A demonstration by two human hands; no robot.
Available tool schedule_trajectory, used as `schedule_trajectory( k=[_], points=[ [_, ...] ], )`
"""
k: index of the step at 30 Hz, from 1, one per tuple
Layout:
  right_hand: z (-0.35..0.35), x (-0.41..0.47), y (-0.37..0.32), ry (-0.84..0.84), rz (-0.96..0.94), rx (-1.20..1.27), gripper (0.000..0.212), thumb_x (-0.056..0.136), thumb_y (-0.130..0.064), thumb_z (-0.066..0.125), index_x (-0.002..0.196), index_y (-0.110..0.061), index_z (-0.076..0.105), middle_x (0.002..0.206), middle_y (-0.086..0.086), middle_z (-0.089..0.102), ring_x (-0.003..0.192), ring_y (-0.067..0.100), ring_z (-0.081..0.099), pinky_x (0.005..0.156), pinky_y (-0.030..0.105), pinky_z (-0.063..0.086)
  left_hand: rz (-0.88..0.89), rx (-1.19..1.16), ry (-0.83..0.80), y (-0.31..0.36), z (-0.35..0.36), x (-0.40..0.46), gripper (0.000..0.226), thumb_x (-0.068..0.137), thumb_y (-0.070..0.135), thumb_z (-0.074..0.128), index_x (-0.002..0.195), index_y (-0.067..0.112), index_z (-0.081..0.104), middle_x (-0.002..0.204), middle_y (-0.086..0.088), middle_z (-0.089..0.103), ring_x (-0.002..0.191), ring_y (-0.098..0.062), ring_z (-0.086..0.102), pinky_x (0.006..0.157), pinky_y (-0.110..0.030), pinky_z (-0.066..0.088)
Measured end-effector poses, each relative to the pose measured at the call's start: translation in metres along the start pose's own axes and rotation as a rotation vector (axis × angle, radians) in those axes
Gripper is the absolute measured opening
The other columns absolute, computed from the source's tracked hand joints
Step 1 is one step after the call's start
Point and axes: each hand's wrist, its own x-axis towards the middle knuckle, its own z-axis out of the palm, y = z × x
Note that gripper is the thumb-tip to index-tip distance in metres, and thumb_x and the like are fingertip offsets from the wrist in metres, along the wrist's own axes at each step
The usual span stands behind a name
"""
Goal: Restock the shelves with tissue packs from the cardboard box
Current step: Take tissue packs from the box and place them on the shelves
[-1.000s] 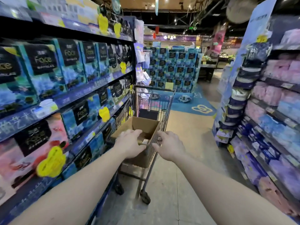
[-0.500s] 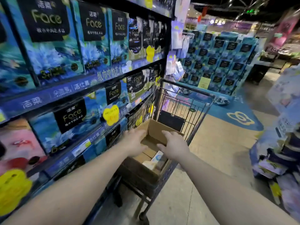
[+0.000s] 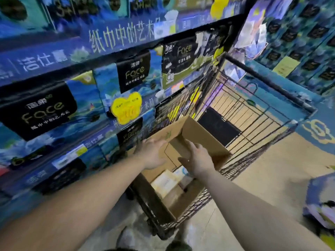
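Note:
An open cardboard box (image 3: pixel 204 136) sits in a wire shopping cart (image 3: pixel 268 105). Inside it lie pale tissue packs (image 3: pixel 165 182), one with a blue mark. My left hand (image 3: pixel 154 154) reaches over the box's left flap with fingers spread, touching the cardboard. My right hand (image 3: pixel 197 158) hovers over the box opening with fingers relaxed, holding nothing. To the left, the shelves (image 3: pixel 54 58) are packed with blue "Face" tissue packs (image 3: pixel 130 77).
A stacked display of blue tissue packs (image 3: pixel 304 38) stands beyond the cart at the upper right. Yellow price tags (image 3: pixel 126 107) hang from the shelf edge. Tan floor (image 3: pixel 272 169) opens to the right; purple packs (image 3: pixel 322 201) sit at the right edge.
I have moved closer and my view has tilted down over the cart. Both hands left the cart handle and came over the open box; the packs inside now show.

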Motion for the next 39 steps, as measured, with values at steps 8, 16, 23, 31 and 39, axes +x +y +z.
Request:
schedule_trajectory(
  k=[8, 16, 23, 31, 39],
  points=[
    [0.048, 0.104, 0.045, -0.32, -0.222, -0.072, 0.072, 0.09, -0.047, 0.058, 0.15, -0.031, 0.022, 0.139, 0.009, 0.043, 0.125, 0.03, 0.044, 0.098, 0.045, 0.047, -0.409, -0.38, -0.104, -0.002, 0.079, 0.058, 0.078, 0.083, 0.046, 0.067, 0.148, 0.033, 0.026, 0.151, -0.005, 0.032, 0.138, -0.029, 0.034, 0.108, -0.041, 0.038],
    [0.133, 0.178, 0.084, -0.615, -0.246, -0.073, 0.066, 0.094, -0.041, 0.055, 0.15, -0.027, 0.022, 0.14, 0.009, 0.043, 0.111, 0.03, 0.057, 0.083, 0.036, 0.051, -0.875, -0.873, -0.161, 0.011, 0.185, 0.081, 0.077, 0.089, 0.025, 0.065, 0.151, 0.022, 0.019, 0.143, -0.005, 0.042, 0.121, -0.026, 0.049, 0.097, -0.038, 0.048],
    [0.228, 0.18, 0.108, -0.833, -0.114, -0.017, 0.062, 0.089, -0.036, 0.06, 0.143, -0.022, 0.031, 0.135, 0.01, 0.05, 0.12, 0.033, 0.051, 0.098, 0.044, 0.045, -1.088, -0.896, -0.192, 0.013, 0.252, 0.111, 0.079, 0.093, 0.016, 0.059, 0.153, 0.019, 0.008, 0.149, -0.013, 0.032, 0.13, -0.033, 0.04, 0.097, -0.036, 0.042],
    [0.239, 0.166, 0.124, -0.923, -0.142, -0.017, 0.053, 0.09, -0.038, 0.06, 0.135, -0.018, 0.04, 0.122, 0.004, 0.055, 0.111, 0.024, 0.053, 0.086, 0.035, 0.041, -1.288, -1.004, -0.184, 0.019, 0.268, 0.106, 0.088, 0.086, 0.022, 0.068, 0.153, 0.017, 0.011, 0.146, -0.016, 0.037, 0.129, -0.033, 0.043, 0.105, -0.042, 0.04],
    [0.235, 0.174, 0.142, -1.059, 0.004, -0.005, 0.04, 0.089, -0.033, 0.061, 0.123, -0.015, 0.049, 0.107, 0.004, 0.052, 0.096, 0.018, 0.051, 0.087, 0.036, 0.043, -1.358, -1.129, -0.339, 0.02, 0.274, 0.108, 0.068, 0.087, 0.023, 0.066, 0.146, 0.014, 0.033, 0.127, -0.011, 0.053, 0.11, -0.026, 0.052, 0.095, -0.041, 0.047]
  ],
)
